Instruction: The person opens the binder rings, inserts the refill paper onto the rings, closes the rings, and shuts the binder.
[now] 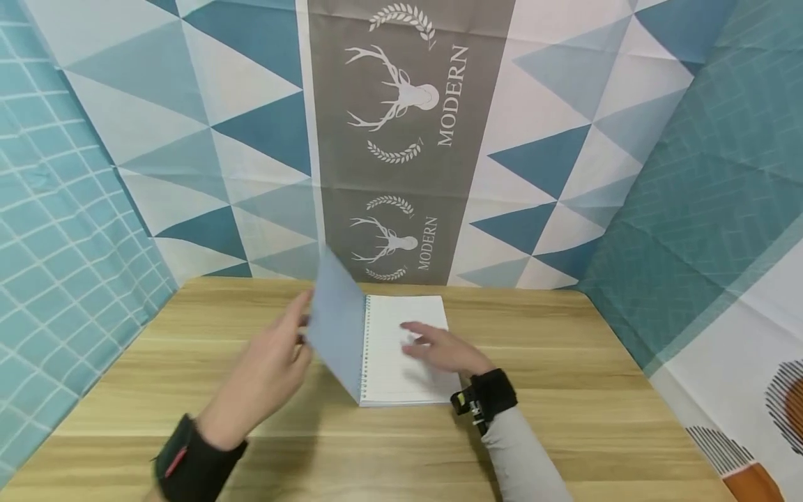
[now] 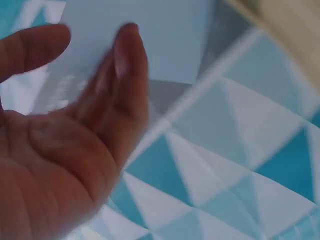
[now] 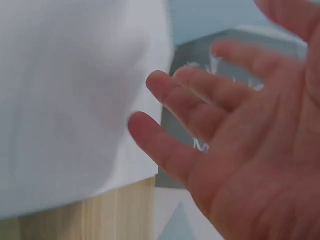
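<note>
A spiral notebook lies on the table with its lined white page (image 1: 395, 355) facing up. Its blue-grey cover (image 1: 339, 324) stands raised at a slant on the left of the wire binding. My left hand (image 1: 266, 362) is at the outer edge of that cover, its fingers loosely bent behind it; in the left wrist view the cover (image 2: 170, 45) lies beyond the fingertips, with thumb and fingers apart. Over the page hovers my right hand (image 1: 445, 348), fingers spread and relaxed. In the right wrist view those fingers (image 3: 200, 110) hold nothing beside the white page (image 3: 65, 100).
The wood-grain table (image 1: 533, 432) ends at a wall cloth with triangles and deer prints (image 1: 389, 139) just behind the notebook. Tiled-pattern cloth (image 1: 63, 209) hangs at the left and a teal cloth (image 1: 721, 195) at the right. Black bands (image 1: 201, 460) circle both wrists.
</note>
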`<action>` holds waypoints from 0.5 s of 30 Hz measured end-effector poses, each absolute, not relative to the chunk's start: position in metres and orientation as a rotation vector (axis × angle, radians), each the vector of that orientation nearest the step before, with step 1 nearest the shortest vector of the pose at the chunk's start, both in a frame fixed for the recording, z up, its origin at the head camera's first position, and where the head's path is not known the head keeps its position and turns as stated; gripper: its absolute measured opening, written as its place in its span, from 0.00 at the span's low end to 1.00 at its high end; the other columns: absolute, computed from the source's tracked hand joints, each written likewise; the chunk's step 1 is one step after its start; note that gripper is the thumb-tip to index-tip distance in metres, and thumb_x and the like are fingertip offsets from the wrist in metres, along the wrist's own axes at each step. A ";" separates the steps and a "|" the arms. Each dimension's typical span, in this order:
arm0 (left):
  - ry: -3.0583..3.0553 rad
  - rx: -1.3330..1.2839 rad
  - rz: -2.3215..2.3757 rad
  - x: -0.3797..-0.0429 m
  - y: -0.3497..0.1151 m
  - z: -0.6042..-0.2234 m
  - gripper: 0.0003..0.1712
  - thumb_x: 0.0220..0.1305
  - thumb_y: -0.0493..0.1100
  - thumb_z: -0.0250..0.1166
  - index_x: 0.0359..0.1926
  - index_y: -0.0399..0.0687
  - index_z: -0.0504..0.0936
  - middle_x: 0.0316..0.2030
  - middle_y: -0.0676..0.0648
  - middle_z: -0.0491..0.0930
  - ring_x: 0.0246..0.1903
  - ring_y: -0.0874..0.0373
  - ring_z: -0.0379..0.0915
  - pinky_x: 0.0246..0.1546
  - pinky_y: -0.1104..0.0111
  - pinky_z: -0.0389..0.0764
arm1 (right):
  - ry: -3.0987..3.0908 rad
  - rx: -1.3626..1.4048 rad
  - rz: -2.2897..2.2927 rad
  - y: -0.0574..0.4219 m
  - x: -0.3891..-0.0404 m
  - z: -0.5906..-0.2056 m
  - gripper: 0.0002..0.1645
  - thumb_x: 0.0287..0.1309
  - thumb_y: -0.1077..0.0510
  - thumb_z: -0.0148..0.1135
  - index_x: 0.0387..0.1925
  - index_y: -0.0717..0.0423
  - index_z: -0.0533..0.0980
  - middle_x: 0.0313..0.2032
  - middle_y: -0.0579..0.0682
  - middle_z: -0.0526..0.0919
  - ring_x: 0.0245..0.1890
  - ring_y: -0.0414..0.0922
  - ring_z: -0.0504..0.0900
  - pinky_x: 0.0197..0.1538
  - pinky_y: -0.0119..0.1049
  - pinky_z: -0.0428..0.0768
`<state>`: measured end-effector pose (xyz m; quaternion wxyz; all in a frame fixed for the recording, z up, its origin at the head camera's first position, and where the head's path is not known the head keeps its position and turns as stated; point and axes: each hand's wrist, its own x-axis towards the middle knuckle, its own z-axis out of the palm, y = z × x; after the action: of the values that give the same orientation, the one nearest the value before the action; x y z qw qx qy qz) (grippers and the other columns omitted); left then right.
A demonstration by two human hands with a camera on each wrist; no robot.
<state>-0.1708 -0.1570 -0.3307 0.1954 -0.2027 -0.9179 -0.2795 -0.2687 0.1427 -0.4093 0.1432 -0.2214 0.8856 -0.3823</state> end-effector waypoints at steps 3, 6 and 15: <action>-2.598 -0.628 -0.868 -0.187 -0.121 -0.328 0.37 0.68 0.33 0.61 0.76 0.46 0.61 0.49 0.39 0.87 0.42 0.50 0.88 0.38 0.59 0.87 | 2.396 -0.436 -1.491 0.165 -0.274 -0.400 0.35 0.77 0.43 0.48 0.77 0.54 0.60 0.71 0.61 0.70 0.66 0.57 0.77 0.68 0.56 0.73; -2.698 -0.623 -0.877 -0.210 -0.091 -0.346 0.32 0.69 0.39 0.65 0.72 0.45 0.67 0.48 0.40 0.87 0.44 0.50 0.87 0.42 0.57 0.86 | 2.266 -0.294 -1.750 0.182 -0.276 -0.393 0.35 0.78 0.42 0.46 0.76 0.55 0.59 0.67 0.66 0.72 0.61 0.58 0.81 0.64 0.53 0.78; -3.069 -0.489 -0.523 -0.242 -0.060 -0.426 0.30 0.71 0.51 0.64 0.67 0.43 0.73 0.67 0.31 0.69 0.68 0.33 0.66 0.58 0.34 0.72 | 2.705 -0.210 -1.263 0.187 -0.275 -0.399 0.41 0.69 0.46 0.63 0.73 0.63 0.62 0.47 0.60 0.83 0.40 0.46 0.83 0.45 0.41 0.82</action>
<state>-0.2423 -0.0603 -0.4255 -0.0049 -0.1553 -0.9738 -0.1661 -0.2750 0.1874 -0.3985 0.0744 -0.0698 0.9013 -0.4210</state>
